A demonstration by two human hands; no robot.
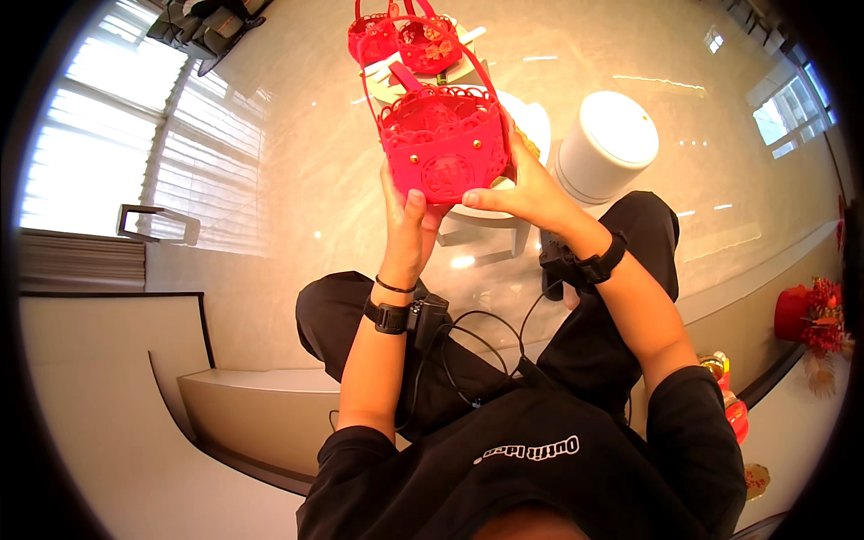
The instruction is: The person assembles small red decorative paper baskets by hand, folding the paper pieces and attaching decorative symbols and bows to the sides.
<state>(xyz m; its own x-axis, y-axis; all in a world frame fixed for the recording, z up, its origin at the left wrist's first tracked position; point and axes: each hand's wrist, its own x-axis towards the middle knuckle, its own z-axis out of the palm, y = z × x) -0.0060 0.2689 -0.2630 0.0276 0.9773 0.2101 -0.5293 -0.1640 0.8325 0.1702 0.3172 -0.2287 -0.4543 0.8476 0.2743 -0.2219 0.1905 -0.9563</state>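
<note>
Between my two hands is a red felt basket (444, 153) with a scalloped openwork rim, gold studs and a tall loop handle. My left hand (411, 211) supports its lower left corner, thumb on the front face. Around the right side and bottom wraps my right hand (525, 186), its thumb pressed on the front near the lower edge. The fingers behind and under the basket are mostly hidden. Farther off, a similar red basket (430, 49) stands next to another red basket (371, 38) on a small round table.
Behind the held basket is a white round stool or table (531, 112), partly hidden. A white cylindrical bin (605, 148) stands on the floor to its right. Black cables (486, 315) hang between my wrist straps over my lap. Red flowers (823, 315) are at the far right.
</note>
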